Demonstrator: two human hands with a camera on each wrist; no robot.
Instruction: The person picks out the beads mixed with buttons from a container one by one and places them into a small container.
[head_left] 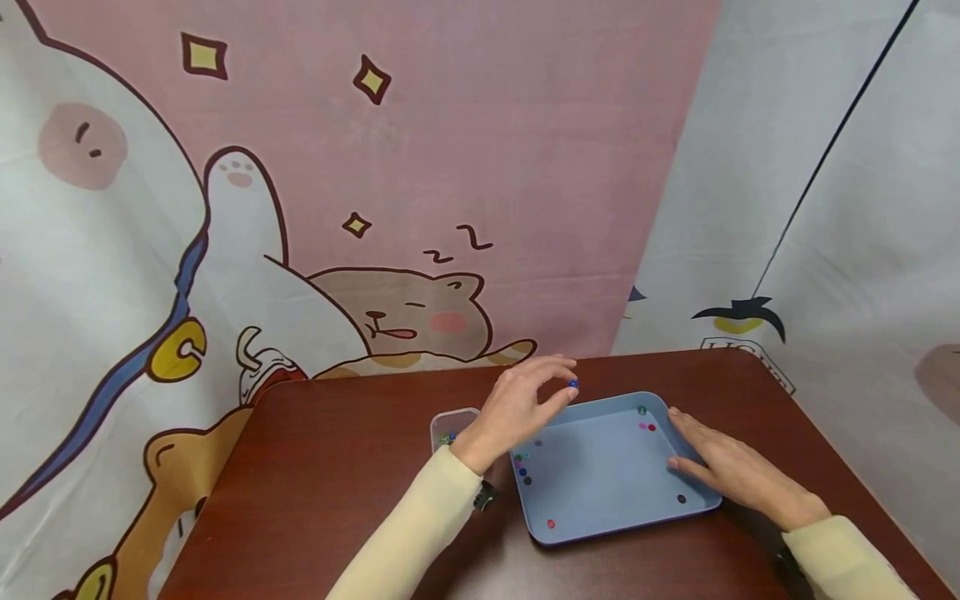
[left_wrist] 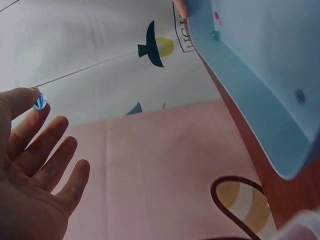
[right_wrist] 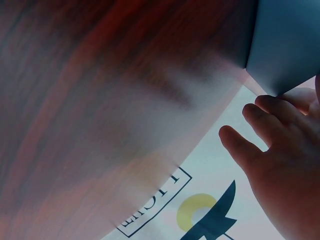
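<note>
Between thumb and index finger, my left hand (head_left: pixel 513 408) pinches a small faceted blue gem (left_wrist: pixel 40 101), held above the far left part of the blue tray (head_left: pixel 600 508). The other fingers of that hand spread apart in the left wrist view. My right hand (head_left: pixel 738 471) rests against the tray's right side, its fingers fairly straight along the rim. Small coloured gems lie in the tray: a red one (head_left: pixel 551 524) near the front left, a dark one (head_left: pixel 681 498) near the front right, several along the left wall and a few at the far right.
A clear plastic container (head_left: pixel 442 427) with small coloured pieces stands left of the tray, partly hidden by my left hand. Both are on a brown wooden table (head_left: pixel 337 483). A cartoon-printed cloth (head_left: pixel 525 167) hangs behind the table.
</note>
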